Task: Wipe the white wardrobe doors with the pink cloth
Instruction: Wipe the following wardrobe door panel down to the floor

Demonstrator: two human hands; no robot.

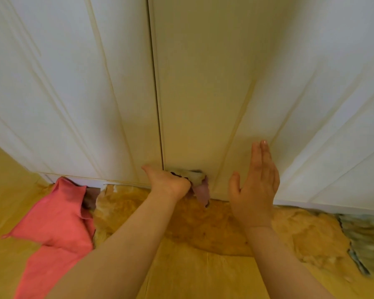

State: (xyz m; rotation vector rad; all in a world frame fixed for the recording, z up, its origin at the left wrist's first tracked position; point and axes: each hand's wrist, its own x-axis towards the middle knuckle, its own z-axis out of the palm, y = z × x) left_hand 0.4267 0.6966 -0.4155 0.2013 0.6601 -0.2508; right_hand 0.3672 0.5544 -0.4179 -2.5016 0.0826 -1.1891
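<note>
Pink cloth (58,223) lies crumpled on the floor (203,277), well left of the seam (158,104) where the white wardrobe doors (203,83) meet. Its upper corner reaches the foot of the door left of the seam, and its lower end is cut off by the frame edge. Neither hand touches it.

Right at the bottom of the seam, the left hand (171,182) is clenched round a small bunched rag (200,186), pale with a mauve corner hanging down. Most of the rag is hidden behind the fingers, and its true colour is hard to judge in the shade.

Right of the seam, the right hand (255,186) is released, with straight fingers held together and the thumb apart. Whether it touches the door cannot be told.

A fluffy tan rug (214,229) runs along the foot of the doors below the seam, its surface blurred.
</note>
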